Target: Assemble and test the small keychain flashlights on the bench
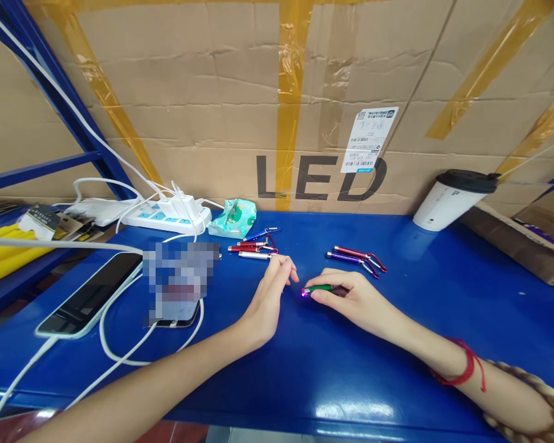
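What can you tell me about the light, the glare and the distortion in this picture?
Head view: white glare near the front edge of the blue table; violet light at the tip of the green penlight in the right hand; head view again: white cup leans, probably wide-lens distortion; pixelated blocks hide most of one device.

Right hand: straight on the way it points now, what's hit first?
Probably the left hand: the right hand points across at it, with the green penlight leading. Height and depth are unclear from one view, so it might just miss.
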Available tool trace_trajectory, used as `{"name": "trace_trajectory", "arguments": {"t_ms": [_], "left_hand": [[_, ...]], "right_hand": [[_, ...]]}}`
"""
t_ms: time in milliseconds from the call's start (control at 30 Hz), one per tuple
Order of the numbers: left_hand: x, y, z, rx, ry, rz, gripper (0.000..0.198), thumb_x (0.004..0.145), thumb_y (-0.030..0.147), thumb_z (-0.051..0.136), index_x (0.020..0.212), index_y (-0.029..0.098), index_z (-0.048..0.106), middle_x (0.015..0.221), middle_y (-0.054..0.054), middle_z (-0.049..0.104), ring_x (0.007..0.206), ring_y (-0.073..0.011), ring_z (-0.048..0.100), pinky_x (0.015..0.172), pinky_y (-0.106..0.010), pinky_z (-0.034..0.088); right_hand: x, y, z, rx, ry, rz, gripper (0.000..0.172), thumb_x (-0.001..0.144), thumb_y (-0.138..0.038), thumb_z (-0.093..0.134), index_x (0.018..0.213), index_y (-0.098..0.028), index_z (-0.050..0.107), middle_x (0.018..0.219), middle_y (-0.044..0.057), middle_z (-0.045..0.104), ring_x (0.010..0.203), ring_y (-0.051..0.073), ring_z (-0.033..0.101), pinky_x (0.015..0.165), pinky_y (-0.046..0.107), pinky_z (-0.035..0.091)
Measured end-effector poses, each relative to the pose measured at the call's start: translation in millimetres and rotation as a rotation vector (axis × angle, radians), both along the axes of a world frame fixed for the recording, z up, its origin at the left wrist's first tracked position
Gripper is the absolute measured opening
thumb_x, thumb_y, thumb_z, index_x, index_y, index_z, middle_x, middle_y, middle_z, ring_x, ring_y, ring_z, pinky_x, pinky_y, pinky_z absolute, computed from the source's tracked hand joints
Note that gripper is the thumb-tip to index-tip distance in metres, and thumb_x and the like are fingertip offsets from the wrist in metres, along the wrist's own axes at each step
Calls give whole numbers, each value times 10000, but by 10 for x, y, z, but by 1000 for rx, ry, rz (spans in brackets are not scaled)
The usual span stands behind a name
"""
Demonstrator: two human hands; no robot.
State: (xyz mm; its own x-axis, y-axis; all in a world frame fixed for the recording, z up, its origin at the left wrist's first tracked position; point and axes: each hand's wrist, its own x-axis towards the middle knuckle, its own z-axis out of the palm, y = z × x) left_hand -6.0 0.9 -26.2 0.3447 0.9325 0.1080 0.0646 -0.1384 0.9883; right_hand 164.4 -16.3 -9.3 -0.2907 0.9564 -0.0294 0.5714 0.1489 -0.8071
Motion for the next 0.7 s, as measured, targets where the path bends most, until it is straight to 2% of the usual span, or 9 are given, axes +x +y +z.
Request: {"name": "trace_trajectory", "arguments": {"t_ms": [133,200,367,500,700], "left_hand": [[-4,-1,10,6,-4,10,321,925,436,231,813,197,413,827,-10,462,791,-147,414,722,-264,316],[-4,-5,16,7,13,15,321,924,430,228,806,196,414,828,-14,464,791,-150,414,718,-262,322],[2,-11,23,16,28,14,313,922,415,228,798,195,412,823,-14,463,790,-149,419,725,-259,328],[-1,-3,13,18,36,6,305,918,410,237,791,197,414,815,-14,470,789,-150,431,730,-259,335],[-3,11,-9,23,14,0,317,918,424,257,783,192,427,810,-13,469,781,-149,439,712,-258,332]], "right_hand": [[-5,-9,15,-52,35,10,386,738,-493,544,974,-219,681,985,-6,624,850,0,578,729,48,438],[-10,-15,22,-106,51,13,415,741,-485,541,1024,-208,665,1006,3,628,848,11,595,760,64,461],[-5,-11,39,-108,36,-13,438,749,-473,529,1035,-168,663,858,18,650,681,-7,570,650,56,454],[2,1,47,-76,40,-17,423,738,-466,547,1016,-173,673,904,17,649,718,-3,580,667,51,457],[10,19,20,-122,20,11,416,736,-479,550,1051,-229,656,894,-9,650,751,-11,580,719,53,450]]}}
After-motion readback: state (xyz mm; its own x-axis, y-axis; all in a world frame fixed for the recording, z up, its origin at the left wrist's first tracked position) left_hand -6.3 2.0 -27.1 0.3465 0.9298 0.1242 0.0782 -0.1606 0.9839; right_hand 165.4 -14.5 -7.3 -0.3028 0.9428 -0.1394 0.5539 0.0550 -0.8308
